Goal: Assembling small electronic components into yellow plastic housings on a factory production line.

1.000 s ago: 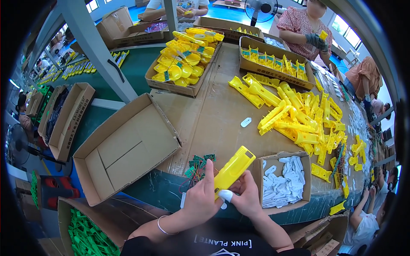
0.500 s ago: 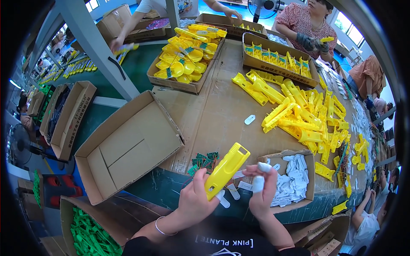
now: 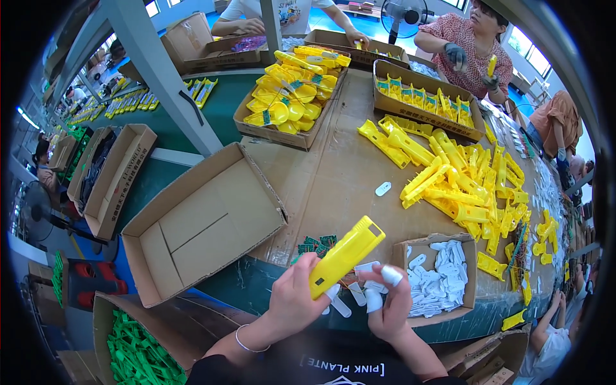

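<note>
Clasping the yellow plastic casing (image 3: pixel 348 256) in our left hand (image 3: pixel 292 298), we've freed our right hand (image 3: pixel 393 310), half-open, seemingly empty, for work.

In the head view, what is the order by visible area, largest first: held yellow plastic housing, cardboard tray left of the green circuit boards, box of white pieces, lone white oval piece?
1. Cardboard tray
2. Box of white pieces
3. Yellow plastic housing, perhaps enlarged by nearness to the camera
4. Lone white oval piece
</note>
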The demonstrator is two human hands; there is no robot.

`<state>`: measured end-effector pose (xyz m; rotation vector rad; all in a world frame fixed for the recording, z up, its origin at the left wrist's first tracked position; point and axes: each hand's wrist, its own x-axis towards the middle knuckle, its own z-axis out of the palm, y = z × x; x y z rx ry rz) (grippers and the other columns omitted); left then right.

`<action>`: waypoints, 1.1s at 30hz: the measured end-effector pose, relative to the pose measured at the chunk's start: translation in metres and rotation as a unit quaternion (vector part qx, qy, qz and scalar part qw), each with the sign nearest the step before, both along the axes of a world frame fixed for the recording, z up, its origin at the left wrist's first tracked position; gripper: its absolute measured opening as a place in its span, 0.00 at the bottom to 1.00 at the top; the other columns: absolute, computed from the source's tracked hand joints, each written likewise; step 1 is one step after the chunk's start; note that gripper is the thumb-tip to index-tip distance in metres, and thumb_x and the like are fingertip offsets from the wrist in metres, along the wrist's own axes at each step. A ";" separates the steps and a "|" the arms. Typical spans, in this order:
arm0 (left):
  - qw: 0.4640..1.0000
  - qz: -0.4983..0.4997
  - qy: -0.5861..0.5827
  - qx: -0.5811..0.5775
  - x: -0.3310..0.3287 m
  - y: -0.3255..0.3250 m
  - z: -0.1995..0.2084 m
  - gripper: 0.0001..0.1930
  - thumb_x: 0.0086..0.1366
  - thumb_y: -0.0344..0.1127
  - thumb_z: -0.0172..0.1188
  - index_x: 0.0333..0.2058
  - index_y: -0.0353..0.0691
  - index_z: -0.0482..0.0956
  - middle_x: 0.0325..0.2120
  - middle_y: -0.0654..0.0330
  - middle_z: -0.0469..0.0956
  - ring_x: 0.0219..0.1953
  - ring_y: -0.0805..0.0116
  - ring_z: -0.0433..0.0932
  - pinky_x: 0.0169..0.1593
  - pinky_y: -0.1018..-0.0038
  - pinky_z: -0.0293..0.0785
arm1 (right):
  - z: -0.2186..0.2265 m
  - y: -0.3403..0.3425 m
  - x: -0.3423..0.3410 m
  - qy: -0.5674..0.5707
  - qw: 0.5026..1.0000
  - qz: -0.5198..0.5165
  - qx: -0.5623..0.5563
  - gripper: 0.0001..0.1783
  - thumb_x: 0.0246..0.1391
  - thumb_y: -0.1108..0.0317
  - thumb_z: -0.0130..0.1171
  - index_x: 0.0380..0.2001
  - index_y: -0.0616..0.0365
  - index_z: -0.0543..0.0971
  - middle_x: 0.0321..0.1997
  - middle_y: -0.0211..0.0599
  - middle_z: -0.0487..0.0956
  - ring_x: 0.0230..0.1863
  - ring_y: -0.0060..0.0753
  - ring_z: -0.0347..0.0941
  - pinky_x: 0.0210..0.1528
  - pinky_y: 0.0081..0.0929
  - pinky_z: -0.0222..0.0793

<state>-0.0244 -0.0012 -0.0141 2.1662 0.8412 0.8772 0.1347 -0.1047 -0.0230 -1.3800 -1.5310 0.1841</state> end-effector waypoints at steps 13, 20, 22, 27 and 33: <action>0.972 -0.171 0.001 0.160 -0.030 0.043 0.022 0.37 0.37 0.23 0.62 0.53 0.33 0.65 0.37 0.58 0.76 0.39 0.62 0.69 0.47 0.71 0.66 | 0.004 -0.015 0.006 0.243 0.967 -0.017 -0.072 0.18 0.46 0.80 0.57 0.42 0.67 0.67 0.43 0.42 0.64 0.40 0.28 0.69 0.40 0.19 0.70; 0.970 -0.222 0.001 0.097 -0.037 0.034 0.029 0.44 0.41 0.27 0.65 0.58 0.33 0.54 0.39 0.57 0.76 0.39 0.61 0.70 0.46 0.70 0.66 | 0.003 -0.032 0.002 0.234 0.969 0.005 -0.082 0.20 0.46 0.79 0.56 0.44 0.62 0.65 0.45 0.39 0.63 0.42 0.27 0.67 0.44 0.22 0.69; 0.969 -0.230 0.006 0.092 -0.038 0.033 0.031 0.44 0.42 0.28 0.66 0.59 0.33 0.53 0.39 0.57 0.76 0.39 0.61 0.70 0.46 0.70 0.66 | -0.003 -0.038 -0.002 0.329 0.942 0.014 -0.066 0.23 0.45 0.77 0.59 0.46 0.61 0.64 0.47 0.40 0.64 0.45 0.30 0.68 0.45 0.25 0.69; 0.980 -0.188 -0.030 0.060 -0.037 0.026 0.035 0.42 0.42 0.35 0.69 0.55 0.33 0.58 0.36 0.56 0.76 0.33 0.62 0.72 0.40 0.71 0.68 | -0.012 -0.033 -0.010 0.569 0.804 0.118 -0.129 0.39 0.38 0.68 0.67 0.54 0.59 0.59 0.55 0.41 0.66 0.53 0.41 0.67 0.48 0.36 0.71; 0.985 -0.133 -0.082 -0.069 -0.013 -0.017 0.018 0.35 0.44 0.40 0.71 0.50 0.37 0.66 0.35 0.58 0.73 0.37 0.68 0.73 0.43 0.75 0.69 | -0.009 -0.019 -0.039 0.602 0.780 0.082 -0.152 0.21 0.48 0.67 0.61 0.45 0.59 0.68 0.39 0.32 0.74 0.38 0.27 0.71 0.36 0.22 0.66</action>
